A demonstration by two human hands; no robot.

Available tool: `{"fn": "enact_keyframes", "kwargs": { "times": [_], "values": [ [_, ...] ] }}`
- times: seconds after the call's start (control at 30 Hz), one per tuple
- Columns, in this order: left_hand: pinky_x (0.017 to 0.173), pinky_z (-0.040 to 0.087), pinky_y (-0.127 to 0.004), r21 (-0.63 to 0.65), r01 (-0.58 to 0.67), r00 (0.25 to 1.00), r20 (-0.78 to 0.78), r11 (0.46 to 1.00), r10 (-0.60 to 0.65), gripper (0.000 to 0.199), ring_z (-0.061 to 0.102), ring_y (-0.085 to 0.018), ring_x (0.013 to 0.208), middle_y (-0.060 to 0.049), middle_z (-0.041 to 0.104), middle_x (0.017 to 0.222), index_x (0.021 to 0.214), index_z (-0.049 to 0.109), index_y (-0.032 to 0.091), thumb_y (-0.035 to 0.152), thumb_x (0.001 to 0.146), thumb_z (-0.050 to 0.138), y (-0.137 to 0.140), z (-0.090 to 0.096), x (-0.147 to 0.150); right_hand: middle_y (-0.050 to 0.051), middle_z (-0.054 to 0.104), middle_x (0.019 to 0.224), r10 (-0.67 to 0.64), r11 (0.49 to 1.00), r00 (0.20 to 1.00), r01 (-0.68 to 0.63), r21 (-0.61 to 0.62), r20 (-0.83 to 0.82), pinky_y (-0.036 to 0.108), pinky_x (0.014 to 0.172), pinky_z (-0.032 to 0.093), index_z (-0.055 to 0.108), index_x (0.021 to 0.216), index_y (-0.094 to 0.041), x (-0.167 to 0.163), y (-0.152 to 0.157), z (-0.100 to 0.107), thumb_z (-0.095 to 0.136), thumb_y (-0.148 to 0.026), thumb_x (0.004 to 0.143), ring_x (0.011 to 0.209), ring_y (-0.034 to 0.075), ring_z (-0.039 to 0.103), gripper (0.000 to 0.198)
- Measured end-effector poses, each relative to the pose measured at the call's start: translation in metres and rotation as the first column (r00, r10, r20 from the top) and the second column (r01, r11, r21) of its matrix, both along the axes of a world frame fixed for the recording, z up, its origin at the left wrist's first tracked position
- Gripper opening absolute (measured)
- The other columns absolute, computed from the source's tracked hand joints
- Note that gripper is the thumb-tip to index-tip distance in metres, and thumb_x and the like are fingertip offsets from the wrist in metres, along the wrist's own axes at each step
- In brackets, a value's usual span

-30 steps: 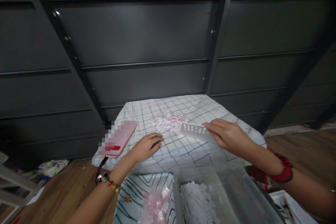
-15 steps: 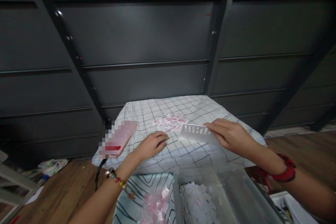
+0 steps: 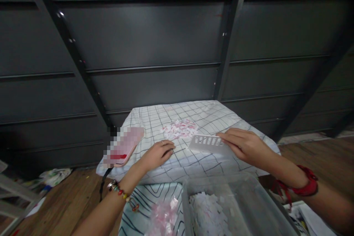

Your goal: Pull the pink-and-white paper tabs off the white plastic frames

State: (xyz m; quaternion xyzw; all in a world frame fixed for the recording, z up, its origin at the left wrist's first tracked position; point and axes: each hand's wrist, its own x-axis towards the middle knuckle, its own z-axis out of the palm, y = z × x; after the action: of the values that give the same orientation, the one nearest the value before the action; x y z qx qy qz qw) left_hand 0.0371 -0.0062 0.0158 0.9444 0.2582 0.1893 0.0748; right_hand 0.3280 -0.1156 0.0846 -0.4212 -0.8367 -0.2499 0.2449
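Observation:
On a white cloth with dark grid lines (image 3: 204, 112) lies a loose pile of white and pink paper scraps (image 3: 179, 129). My right hand (image 3: 243, 143) grips the upper edge of a white slotted plastic tray (image 3: 211, 148), which is tilted just to the right of the pile. Fingers bent and thumb apart, my left hand (image 3: 159, 155) rests on the cloth in front of the pile; nothing can be made out in it. Nearer to me, a clear plastic bin (image 3: 249, 199) has more white paper scraps (image 3: 208, 210) in its left part.
At the cloth's left edge lies a pink phone (image 3: 128, 145), partly pixelated. Pink plastic packets (image 3: 163, 214) lie on a striped teal cloth (image 3: 141, 195) left of the bin. A dark panelled wall (image 3: 155, 37) rises behind, and a wooden floor (image 3: 315, 162) shows at both sides.
My right hand and the slotted tray have shifted slightly toward me, and the tray's upper edge is lower. My left hand has slid a little to the left.

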Motion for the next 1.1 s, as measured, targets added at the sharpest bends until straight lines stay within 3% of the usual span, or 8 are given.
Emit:
{"fn": "enact_keyframes", "kwargs": {
  "times": [0.4, 0.63, 0.8, 1.1],
  "values": [
    [0.095, 0.041, -0.03, 0.023, -0.004, 1.0, -0.004, 1.0, 0.004, 0.027, 0.053, -0.015, 0.105, -0.006, 0.059, 0.111, 0.107, 0.057, 0.017, 0.023, 0.088, 0.039, 0.0, -0.002, 0.0, 0.006, 0.064, 0.076, -0.124, 0.99, 0.992, 0.12, 0.076, 0.039, 0.026, 0.065, 0.048, 0.062, 0.092, -0.012, 0.011, 0.009, -0.005, 0.04, -0.011, 0.083, 0.071, 0.014, 0.059, 0.024],
    [0.094, 0.042, -0.03, 0.012, -0.001, 1.0, 0.017, 1.0, 0.001, 0.026, 0.053, -0.015, 0.104, -0.005, 0.059, 0.111, 0.107, 0.057, 0.018, 0.023, 0.088, 0.04, -0.001, -0.002, 0.001, 0.005, 0.064, 0.075, -0.068, 0.998, 0.997, 0.068, -0.003, -0.028, 0.024, 0.065, 0.048, 0.062, 0.091, -0.014, 0.008, 0.01, -0.001, 0.039, -0.014, 0.084, 0.07, 0.013, 0.059, 0.024],
    [0.095, 0.042, -0.031, 0.01, -0.01, 1.0, 0.028, 1.0, 0.01, 0.026, 0.053, -0.015, 0.103, -0.005, 0.06, 0.11, 0.106, 0.057, 0.018, 0.024, 0.088, 0.04, -0.001, -0.003, 0.001, 0.005, 0.062, 0.07, -0.057, 0.998, 0.998, 0.056, 0.028, 0.038, 0.025, 0.061, 0.048, 0.062, 0.09, -0.013, 0.005, 0.01, 0.001, 0.037, -0.012, 0.083, 0.066, 0.013, 0.058, 0.026],
    [0.095, 0.042, -0.03, 0.027, -0.014, 1.0, 0.019, 1.0, 0.014, 0.026, 0.053, -0.014, 0.104, -0.005, 0.06, 0.111, 0.107, 0.057, 0.018, 0.024, 0.089, 0.04, -0.001, -0.002, 0.001, 0.005, 0.064, 0.074, -0.045, 0.999, 0.999, 0.046, 0.029, -0.025, 0.026, 0.065, 0.048, 0.061, 0.091, -0.015, 0.008, 0.007, 0.001, 0.038, -0.013, 0.084, 0.07, 0.013, 0.059, 0.024]
  ]
}}
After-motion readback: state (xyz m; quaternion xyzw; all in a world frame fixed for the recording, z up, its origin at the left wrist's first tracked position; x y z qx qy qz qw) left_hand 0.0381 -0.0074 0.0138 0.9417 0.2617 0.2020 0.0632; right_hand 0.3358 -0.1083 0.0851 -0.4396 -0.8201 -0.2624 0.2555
